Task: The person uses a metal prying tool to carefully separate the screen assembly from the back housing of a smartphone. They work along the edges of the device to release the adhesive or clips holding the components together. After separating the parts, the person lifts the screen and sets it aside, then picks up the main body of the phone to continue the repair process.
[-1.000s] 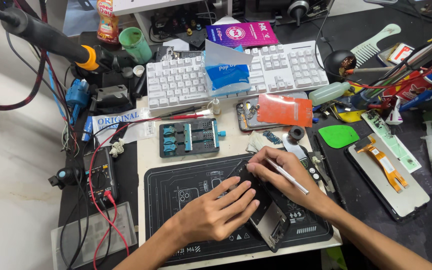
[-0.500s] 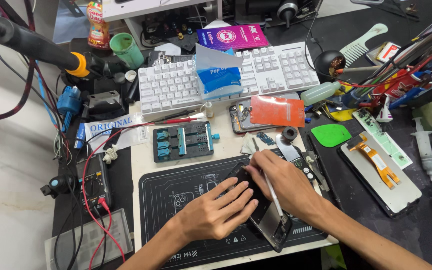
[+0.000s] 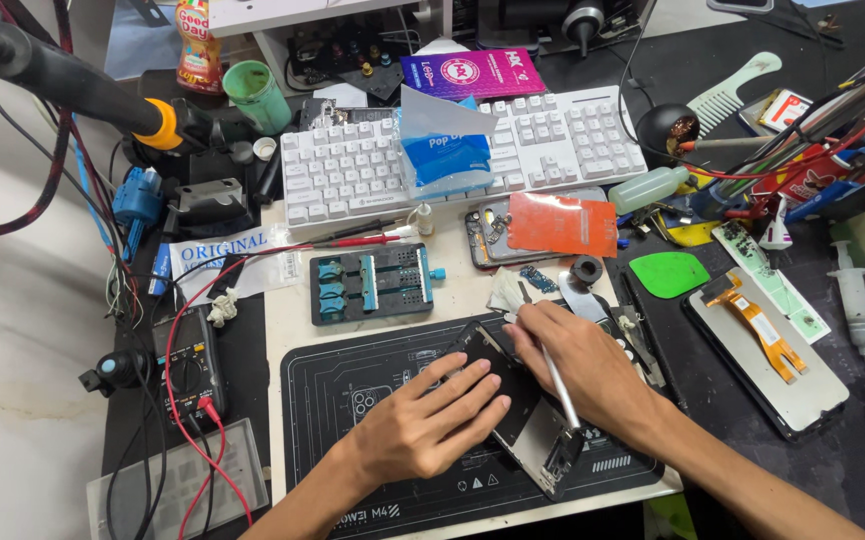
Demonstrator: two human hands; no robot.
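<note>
Shifted slightly leftward, right hand (image 3: 592, 365) pinching a slim white tool (image 3: 556, 375) over the opened phone (image 3: 512, 410), left hand (image 3: 432, 420) spread flat beside it, pressing that phone onto the mat (image 3: 352, 400).

A cluttered workbench stood under even, bright light, its middle a pale cream table top (image 3: 287, 330) and its right part a black matt surface (image 3: 672, 90) that ran to the far right corner. Along the left edge lay a glossy, cream marbled surface (image 3: 12, 400), crossed near the far left corner by dark cables. A white full-size computer keyboard (image 3: 352, 175) sat along the far edge, with a black printed work mat (image 3: 342, 400) at the near edge.
</note>
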